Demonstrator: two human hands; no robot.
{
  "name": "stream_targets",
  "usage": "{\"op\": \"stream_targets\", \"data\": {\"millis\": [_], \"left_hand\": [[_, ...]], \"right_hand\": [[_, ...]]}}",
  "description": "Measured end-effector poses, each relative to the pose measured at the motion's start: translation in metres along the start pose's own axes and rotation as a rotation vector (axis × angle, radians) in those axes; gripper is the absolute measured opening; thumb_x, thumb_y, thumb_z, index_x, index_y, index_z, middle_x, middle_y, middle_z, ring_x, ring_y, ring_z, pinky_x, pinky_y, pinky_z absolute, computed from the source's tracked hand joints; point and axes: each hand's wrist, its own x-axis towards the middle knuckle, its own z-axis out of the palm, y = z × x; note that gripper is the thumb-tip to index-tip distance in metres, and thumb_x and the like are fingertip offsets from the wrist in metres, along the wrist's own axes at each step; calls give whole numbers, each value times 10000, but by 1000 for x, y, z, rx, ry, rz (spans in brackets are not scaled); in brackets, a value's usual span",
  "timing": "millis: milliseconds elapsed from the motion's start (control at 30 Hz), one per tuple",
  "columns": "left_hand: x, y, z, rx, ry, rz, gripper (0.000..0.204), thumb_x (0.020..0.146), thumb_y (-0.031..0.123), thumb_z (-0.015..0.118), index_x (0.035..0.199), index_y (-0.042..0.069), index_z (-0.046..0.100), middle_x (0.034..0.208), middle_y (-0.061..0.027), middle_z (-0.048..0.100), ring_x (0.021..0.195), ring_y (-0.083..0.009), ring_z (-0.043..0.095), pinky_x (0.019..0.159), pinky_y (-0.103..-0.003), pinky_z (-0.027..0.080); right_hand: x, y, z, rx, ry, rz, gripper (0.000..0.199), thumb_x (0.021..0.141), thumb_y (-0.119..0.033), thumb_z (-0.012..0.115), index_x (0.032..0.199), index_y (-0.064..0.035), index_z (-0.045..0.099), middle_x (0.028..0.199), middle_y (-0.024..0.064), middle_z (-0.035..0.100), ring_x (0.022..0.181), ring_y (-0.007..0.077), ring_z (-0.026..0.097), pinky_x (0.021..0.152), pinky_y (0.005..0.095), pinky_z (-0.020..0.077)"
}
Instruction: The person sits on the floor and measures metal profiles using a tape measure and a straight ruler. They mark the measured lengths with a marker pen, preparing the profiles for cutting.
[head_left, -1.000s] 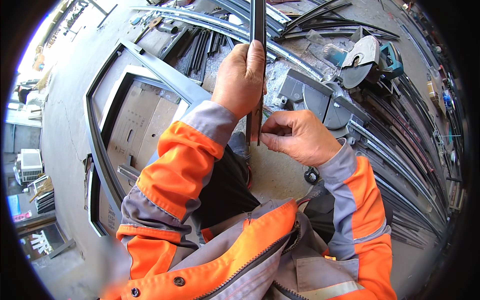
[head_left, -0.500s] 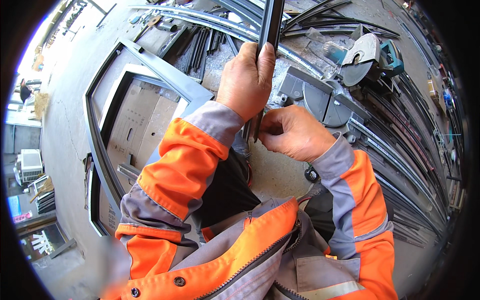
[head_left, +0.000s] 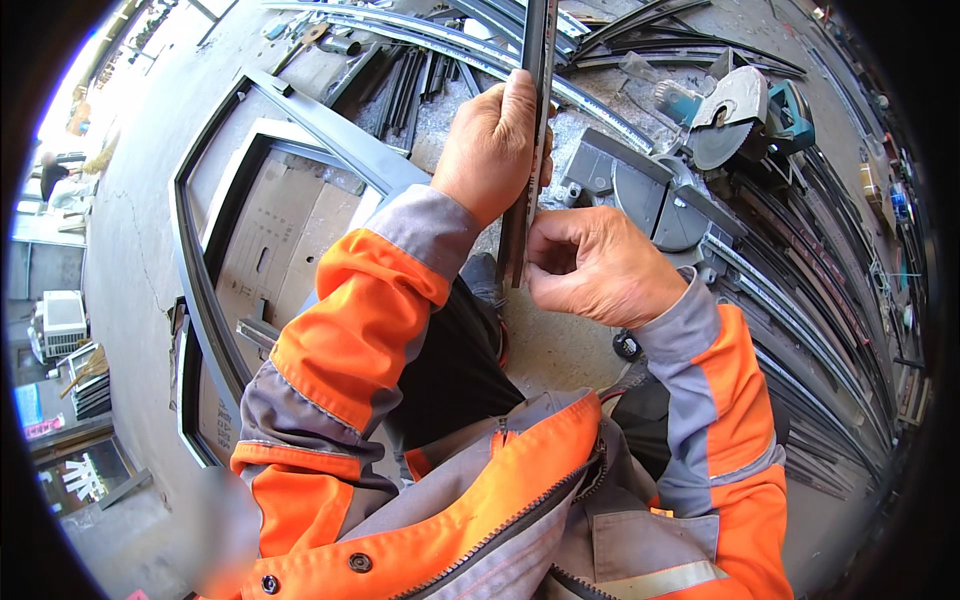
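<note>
A long dark metal profile (head_left: pixel 537 50) stands nearly upright in front of me, and its upper end runs out of the top of the picture. My left hand (head_left: pixel 490 150) is closed round its lower part, thumb laid up along it. A narrow, lighter, speckled side of the profile faces right. Close to the profile's lower end is my right hand (head_left: pixel 605 268), its thumb and forefinger pinched together against the right edge. Whatever is between those fingertips is hidden.
On the left lie grey metal frames (head_left: pixel 215 320) with cardboard (head_left: pixel 290 225) inside. A mitre saw (head_left: pixel 725 120) with a round base (head_left: pixel 655 205) stands ahead right. Long metal profiles (head_left: pixel 800 270) are heaped at right, and more strips (head_left: pixel 405 90) lie ahead. An orange-grey sleeve covers each arm.
The profile has turned in my left hand, bringing its light, narrow side into sight. My left thumb has shifted upward along it. My right hand stays pinched near the lower end.
</note>
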Motion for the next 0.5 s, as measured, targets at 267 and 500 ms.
{"op": "stream_targets", "data": {"millis": [267,500], "left_hand": [[4,3,0,-51,35,-41,573,1177,474,380,1081,-31,633,724,-46,577,550,-139,587,504,-284,486],[5,0,2,-90,108,-15,579,1176,474,381,1083,-39,632,729,-50,579,542,-143,568,521,-304,490]], "right_hand": [[-8,4,9,-34,107,-95,141,928,-117,776,936,-16,677,787,-21,664,736,46,596,696,253,515],[-14,3,27,-267,298,-250,234,946,-148,800,926,1,620,760,116,658,651,203,641,627,356,529]]}}
